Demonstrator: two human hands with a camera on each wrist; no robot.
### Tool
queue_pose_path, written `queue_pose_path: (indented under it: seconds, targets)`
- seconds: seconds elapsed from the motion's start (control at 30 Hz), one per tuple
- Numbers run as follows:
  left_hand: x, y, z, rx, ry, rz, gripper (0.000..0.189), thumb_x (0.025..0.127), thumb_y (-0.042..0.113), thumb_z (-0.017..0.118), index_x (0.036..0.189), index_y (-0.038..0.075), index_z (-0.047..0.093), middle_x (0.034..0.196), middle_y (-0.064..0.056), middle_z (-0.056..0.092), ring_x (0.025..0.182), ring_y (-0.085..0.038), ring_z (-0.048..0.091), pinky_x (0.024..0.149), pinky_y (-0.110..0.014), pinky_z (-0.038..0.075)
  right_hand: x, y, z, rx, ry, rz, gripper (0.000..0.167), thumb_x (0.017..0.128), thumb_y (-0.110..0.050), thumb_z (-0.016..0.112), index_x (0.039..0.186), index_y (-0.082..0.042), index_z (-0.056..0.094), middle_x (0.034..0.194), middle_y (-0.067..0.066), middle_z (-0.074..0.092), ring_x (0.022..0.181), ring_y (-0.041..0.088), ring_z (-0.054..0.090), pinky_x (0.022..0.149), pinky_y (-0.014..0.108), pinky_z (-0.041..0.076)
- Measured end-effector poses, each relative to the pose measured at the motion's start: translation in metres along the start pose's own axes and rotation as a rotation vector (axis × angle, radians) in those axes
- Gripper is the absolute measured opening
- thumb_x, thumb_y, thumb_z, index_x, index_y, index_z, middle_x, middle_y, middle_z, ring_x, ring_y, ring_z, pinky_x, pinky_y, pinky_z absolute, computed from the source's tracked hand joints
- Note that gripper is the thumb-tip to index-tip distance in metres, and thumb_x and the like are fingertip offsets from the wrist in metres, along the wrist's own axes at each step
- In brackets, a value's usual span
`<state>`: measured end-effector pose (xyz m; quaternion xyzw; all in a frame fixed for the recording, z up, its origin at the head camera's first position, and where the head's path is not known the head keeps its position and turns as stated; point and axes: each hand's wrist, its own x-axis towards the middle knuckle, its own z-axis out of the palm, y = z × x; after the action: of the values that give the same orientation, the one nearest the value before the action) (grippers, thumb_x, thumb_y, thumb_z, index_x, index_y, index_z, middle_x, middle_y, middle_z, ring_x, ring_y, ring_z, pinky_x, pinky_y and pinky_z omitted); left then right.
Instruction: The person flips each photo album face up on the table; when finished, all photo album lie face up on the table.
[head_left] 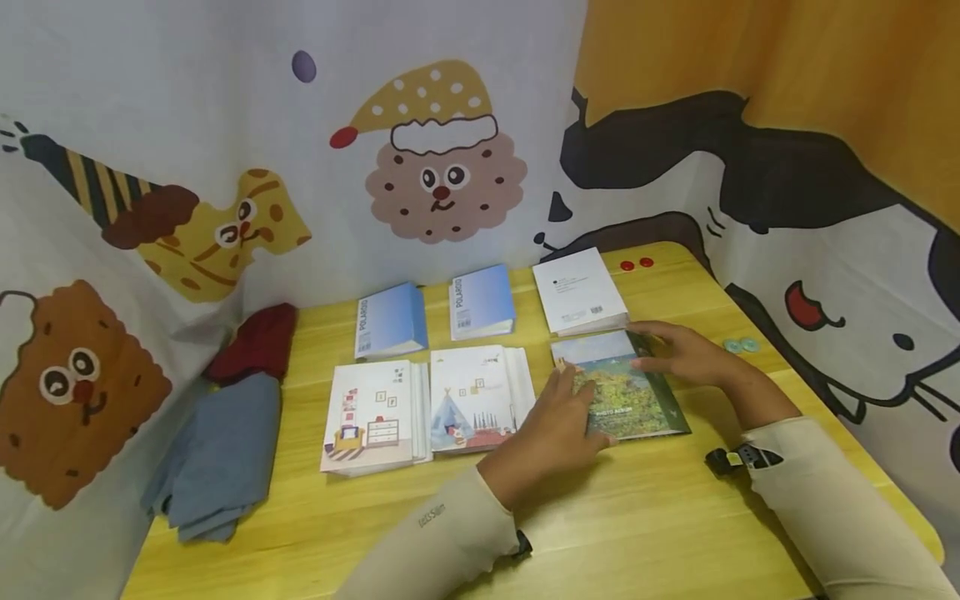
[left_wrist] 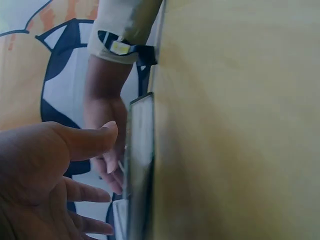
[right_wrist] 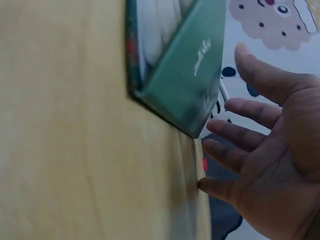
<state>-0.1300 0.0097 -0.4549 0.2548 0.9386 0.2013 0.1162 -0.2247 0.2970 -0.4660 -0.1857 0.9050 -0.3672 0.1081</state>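
A photo album point(head_left: 633, 396) with a yellow-green landscape cover and a dark green spine lies at the right of the front row. My left hand point(head_left: 551, 429) is over its left side, thumb near the front edge, fingers fairly straight. At the album's far right side is my right hand point(head_left: 678, 354), its fingers reaching to the cover's edge. In the right wrist view, that hand point(right_wrist: 275, 130) has spread fingers beside the album's green spine point(right_wrist: 187, 70). The left wrist view shows the left hand point(left_wrist: 45, 175) extended beside the album's edge point(left_wrist: 140, 135). Exact contact is unclear.
Left of the album lie two white illustrated albums point(head_left: 367, 417), point(head_left: 465, 400). Behind stand two blue albums point(head_left: 390, 321), point(head_left: 482, 302) and a white one point(head_left: 577, 292). Folded grey-blue cloth point(head_left: 225, 454) and dark red cloth point(head_left: 255, 342) lie left. Red point(head_left: 636, 264) and green buttons point(head_left: 741, 345) lie right.
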Motion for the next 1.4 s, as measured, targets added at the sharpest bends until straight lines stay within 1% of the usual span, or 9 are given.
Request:
queue_pose_path:
  seconds: [0.33, 0.63, 0.83, 0.93, 1.03, 1.13, 1.27, 1.33, 1.4]
  targets:
    - [0.004, 0.011, 0.028, -0.072, -0.015, -0.023, 0.095, 0.103, 0.059, 0.069, 0.176, 0.017, 0.024, 0.186, -0.014, -0.002, 0.173, -0.035, -0.002, 0.129, -0.043, 0.044, -0.002, 0.031, 0.000, 0.022, 0.016, 0.021, 0.071, 0.104, -0.031, 0.077, 0.163, -0.004, 0.048, 0.171, 0.032, 0.039, 0.159, 0.061, 0.031, 0.120, 0.082, 0.033]
    - [0.010, 0.020, 0.047, 0.133, 0.001, -0.066, 0.082, 0.113, 0.054, 0.052, 0.177, 0.016, 0.017, 0.185, -0.018, -0.001, 0.173, -0.040, -0.001, 0.133, -0.036, 0.036, -0.003, 0.037, 0.004, 0.008, 0.052, 0.021, 0.069, 0.104, -0.033, 0.077, 0.162, -0.006, 0.051, 0.172, 0.033, 0.038, 0.158, 0.061, 0.032, 0.119, 0.083, 0.033]
    - [0.009, 0.021, 0.053, 0.084, 0.018, -0.062, 0.082, 0.113, 0.051, 0.052, 0.177, 0.016, 0.016, 0.185, -0.018, -0.004, 0.173, -0.039, -0.004, 0.133, -0.036, 0.037, -0.007, 0.035, 0.001, 0.057, 0.090, 0.078, 0.069, 0.101, -0.034, 0.081, 0.158, -0.004, 0.055, 0.168, 0.031, 0.045, 0.157, 0.058, 0.036, 0.119, 0.081, 0.034]
    - [0.006, 0.020, 0.055, 0.024, 0.021, -0.036, 0.081, 0.114, 0.051, 0.051, 0.177, 0.017, 0.013, 0.185, -0.016, -0.007, 0.173, -0.038, -0.007, 0.129, -0.036, 0.043, -0.009, 0.035, -0.001, 0.077, 0.119, 0.055, 0.063, 0.103, -0.030, 0.080, 0.155, -0.003, 0.059, 0.163, 0.030, 0.052, 0.152, 0.056, 0.045, 0.119, 0.069, 0.045]
    - [0.005, 0.019, 0.057, -0.033, 0.031, -0.004, 0.080, 0.114, 0.050, 0.048, 0.178, 0.018, 0.011, 0.185, -0.015, -0.008, 0.172, -0.039, -0.007, 0.128, -0.038, 0.045, -0.013, 0.035, -0.004, 0.144, 0.160, 0.006, 0.053, 0.105, -0.023, 0.076, 0.152, -0.003, 0.062, 0.159, 0.022, 0.060, 0.149, 0.049, 0.055, 0.110, 0.037, 0.059]
    - [0.005, 0.019, 0.057, -0.079, 0.047, 0.027, 0.079, 0.115, 0.050, 0.047, 0.178, 0.018, 0.011, 0.186, -0.014, -0.007, 0.172, -0.039, -0.003, 0.133, -0.047, 0.039, -0.016, 0.037, -0.007, 0.272, 0.198, -0.073, 0.047, 0.106, -0.013, 0.073, 0.151, -0.002, 0.063, 0.154, -0.001, 0.066, 0.144, 0.023, 0.063, 0.097, 0.017, 0.060]
    - [0.008, 0.019, 0.060, -0.148, 0.066, 0.086, 0.080, 0.115, 0.051, 0.045, 0.178, 0.020, 0.007, 0.186, -0.014, -0.003, 0.172, -0.039, 0.006, 0.135, -0.056, 0.032, -0.018, 0.038, -0.009, 0.547, 0.211, -0.216, 0.049, 0.107, 0.003, 0.065, 0.154, 0.005, 0.056, 0.149, -0.017, 0.068, 0.104, -0.006, 0.073, 0.074, 0.014, 0.061]
    - [0.010, 0.018, 0.061, -0.201, 0.078, 0.126, 0.081, 0.115, 0.050, 0.045, 0.178, 0.023, 0.001, 0.186, -0.015, -0.002, 0.171, -0.039, 0.015, 0.133, -0.052, 0.037, -0.018, 0.037, -0.010, 0.712, 0.177, -0.309, 0.052, 0.107, 0.012, 0.057, 0.158, 0.008, 0.049, 0.156, -0.010, 0.066, 0.093, -0.001, 0.075, 0.066, 0.016, 0.060]
    - [0.012, 0.018, 0.060, -0.263, 0.096, 0.176, 0.082, 0.116, 0.046, 0.047, 0.177, 0.026, -0.005, 0.186, -0.015, -0.002, 0.170, -0.040, 0.018, 0.129, -0.047, 0.044, -0.018, 0.036, -0.010, 0.871, 0.115, -0.406, 0.056, 0.108, 0.018, 0.048, 0.163, 0.010, 0.039, 0.165, -0.001, 0.058, 0.099, 0.004, 0.077, 0.069, 0.018, 0.063]
